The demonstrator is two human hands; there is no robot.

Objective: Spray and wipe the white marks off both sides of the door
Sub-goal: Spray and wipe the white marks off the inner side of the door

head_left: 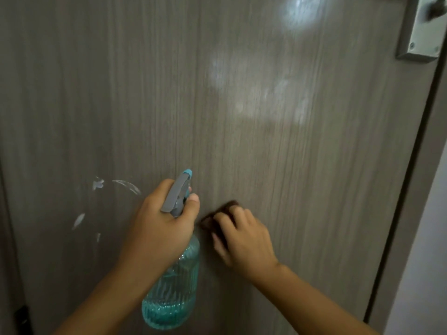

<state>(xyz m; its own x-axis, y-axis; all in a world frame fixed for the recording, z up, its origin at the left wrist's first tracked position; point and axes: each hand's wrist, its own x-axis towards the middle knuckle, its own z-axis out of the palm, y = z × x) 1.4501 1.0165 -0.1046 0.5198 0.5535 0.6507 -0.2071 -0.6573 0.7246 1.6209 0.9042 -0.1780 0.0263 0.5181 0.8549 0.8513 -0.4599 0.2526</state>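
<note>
A grey wood-grain door [266,153] fills the view. My left hand [159,228] grips the neck of a teal spray bottle [171,293] with a grey trigger head, held upright close to the door. My right hand [244,240] presses a small dark brown cloth [217,213] against the door just right of the bottle; the hand is blurred. White marks [101,201] streak the door left of my left hand. A pale smeared patch [254,88] and a bright patch [300,13] lie higher up.
A metal handle plate [423,32] sits at the top right. The door's edge and frame [406,189] run down the right side, with a pale wall [430,262] beyond. A dark object [21,317] shows at the bottom left.
</note>
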